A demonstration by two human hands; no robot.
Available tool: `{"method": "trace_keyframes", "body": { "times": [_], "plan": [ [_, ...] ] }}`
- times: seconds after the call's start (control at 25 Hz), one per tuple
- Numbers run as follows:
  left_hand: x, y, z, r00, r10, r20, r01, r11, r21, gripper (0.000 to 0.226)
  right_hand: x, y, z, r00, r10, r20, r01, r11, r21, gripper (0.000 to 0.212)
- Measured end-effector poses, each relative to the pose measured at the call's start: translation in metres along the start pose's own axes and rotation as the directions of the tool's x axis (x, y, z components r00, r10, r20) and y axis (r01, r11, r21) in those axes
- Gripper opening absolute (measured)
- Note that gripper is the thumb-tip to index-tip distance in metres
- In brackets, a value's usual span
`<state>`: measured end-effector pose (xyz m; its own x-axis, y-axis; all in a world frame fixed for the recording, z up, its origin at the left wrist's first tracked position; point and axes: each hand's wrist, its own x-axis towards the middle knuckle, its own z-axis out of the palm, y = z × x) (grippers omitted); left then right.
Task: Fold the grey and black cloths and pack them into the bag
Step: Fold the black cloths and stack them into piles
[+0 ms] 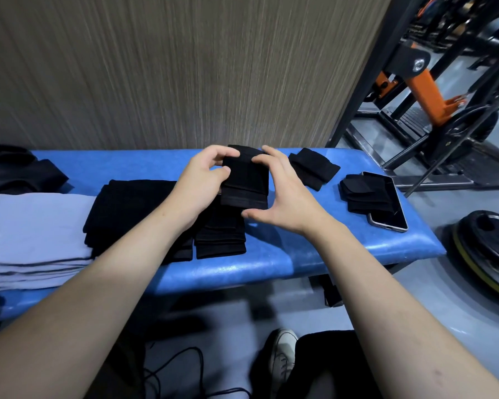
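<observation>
Black cloth (pixel 245 180) folded, lifted over blue bench (pixel 300 254), fingers of left hand (pixel 198 180) and right hand (pixel 283 194) pinching it

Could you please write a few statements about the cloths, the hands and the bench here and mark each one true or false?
1. Both hands hold one small black cloth above the blue bench. True: the left hand and the right hand grip it from either side.
2. The phone lies bare on the bench. False: a folded black cloth rests partly on it.
3. The grey cloths sit stacked at the bench's left end. True.
4. The grey stack lies on top of the larger black stack. False: they lie side by side.
5. A weight plate rests on the bench. False: it lies on the floor to the right.
</observation>
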<state>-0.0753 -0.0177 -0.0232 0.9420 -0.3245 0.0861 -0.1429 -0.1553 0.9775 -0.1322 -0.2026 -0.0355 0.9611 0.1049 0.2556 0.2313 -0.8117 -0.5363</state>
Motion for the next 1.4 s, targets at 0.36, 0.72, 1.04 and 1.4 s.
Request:
{"method": "trace_keyframes", "body": {
  "times": [0.36,0.72,1.04,1.4],
  "plan": [
    [-0.022,0.003,-0.034,0.999,0.035,0.031,-0.046,0.848,0.528,0.031,0.001,-0.022,0.024,0.982,-0.012,0.190,0.013,1.000,-0.002,0.092],
    [-0.023,-0.012,-0.044,0.970,0.193,0.146,-0.224,0.484,0.846,0.026,0.004,-0.023,0.038,0.963,0.016,0.267,0.016,0.993,-0.118,0.093],
    [-0.031,-0.011,-0.049,0.949,0.110,0.296,-0.316,0.319,0.894,0.047,0.006,-0.020,0.034,0.938,0.030,0.345,0.006,0.995,-0.104,0.088],
    [-0.031,-0.012,-0.047,0.935,0.030,0.353,-0.346,0.302,0.888,0.053,0.003,-0.016,0.029,0.902,0.074,0.425,-0.075,0.997,-0.015,0.092]
  ]
}}
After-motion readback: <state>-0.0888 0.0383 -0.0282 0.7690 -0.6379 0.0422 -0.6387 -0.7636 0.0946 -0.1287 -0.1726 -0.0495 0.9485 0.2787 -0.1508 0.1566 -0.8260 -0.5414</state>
